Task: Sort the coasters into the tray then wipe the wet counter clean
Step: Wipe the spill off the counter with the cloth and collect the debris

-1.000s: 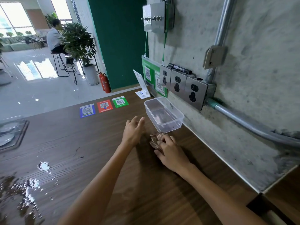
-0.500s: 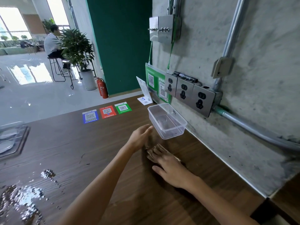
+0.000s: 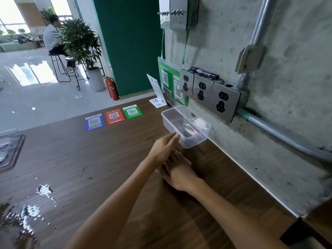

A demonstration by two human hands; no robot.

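My left hand (image 3: 162,149) spread, fingertips touching tray (image 3: 186,139) near corner. My right hand (image 3: 177,170) flat on surface (image 3: 107,159) just short of tray; coasters hidden beneath, grip unclear. Tray's long axis runs away from me.

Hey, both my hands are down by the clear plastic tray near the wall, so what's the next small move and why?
Probably lift whatever the right hand covers and drop it into the clear tray. The left hand overlaps it, fingertips at the tray's near edge, so the coasters themselves are hidden. The tray sits just beyond both hands. The spilled water at the counter's near left waits until sorting ends.
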